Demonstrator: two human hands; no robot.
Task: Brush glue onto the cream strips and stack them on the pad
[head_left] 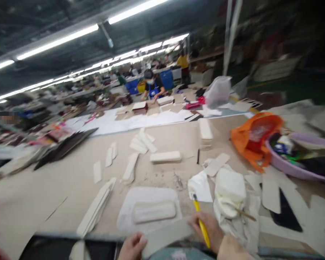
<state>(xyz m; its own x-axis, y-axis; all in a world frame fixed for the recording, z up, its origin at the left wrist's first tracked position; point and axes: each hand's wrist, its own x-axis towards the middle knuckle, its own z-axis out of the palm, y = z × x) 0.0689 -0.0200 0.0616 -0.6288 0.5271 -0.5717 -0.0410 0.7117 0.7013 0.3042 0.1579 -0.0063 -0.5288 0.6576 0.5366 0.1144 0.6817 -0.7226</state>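
Near the bottom edge, my left hand (133, 247) is closed on the left end of a flat pale strip (166, 234). The strip's other end is pinched by my right hand (209, 229). A slim yellow tool with a dark tip (201, 223) also sits in my right hand, its tip pointing away from me; its exact kind is unclear. Just beyond the strip, a thick cream pad with rounded ends (154, 211) lies on a white sheet (128, 202). A white cloth (202, 186) lies by the tool's tip, left of a lumpy cream wrapped bundle (230, 187).
Stacks of pale strips (165, 157) lie about the table (78, 173), with a leaning pile (97, 206) at left. An orange bag (253, 135) and a lilac basin (284, 166) stand at right. Across the table a co-worker (153, 86) handles pieces.
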